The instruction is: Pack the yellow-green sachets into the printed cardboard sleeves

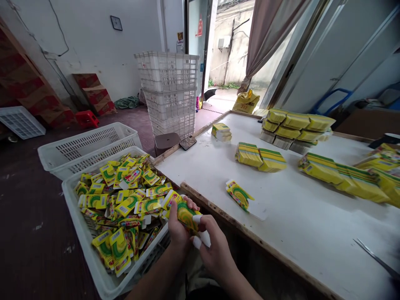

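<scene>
My left hand (178, 228) is wrapped round a small yellow and green carton (186, 216) just above the table's near edge. At the carton's lower end my right hand (215, 248), with white covers on its thumb and forefinger, pinches a white flap. To the left, a white plastic crate (76, 227) is heaped with similar yellow cartons (125, 204), several with flaps sticking out. One more carton (239, 195) lies on the white table (290, 233) with its white end flap open. What is inside the held carton cannot be seen.
Flat cartons stand in rows (261, 157) and a stacked pile (287, 127) across the table. A phone (188, 143) lies by its left edge, tweezers (375, 255) at the right. A wooden rim (237, 225) borders the table. Behind are stacked crates (170, 91) and a brown stool (167, 141).
</scene>
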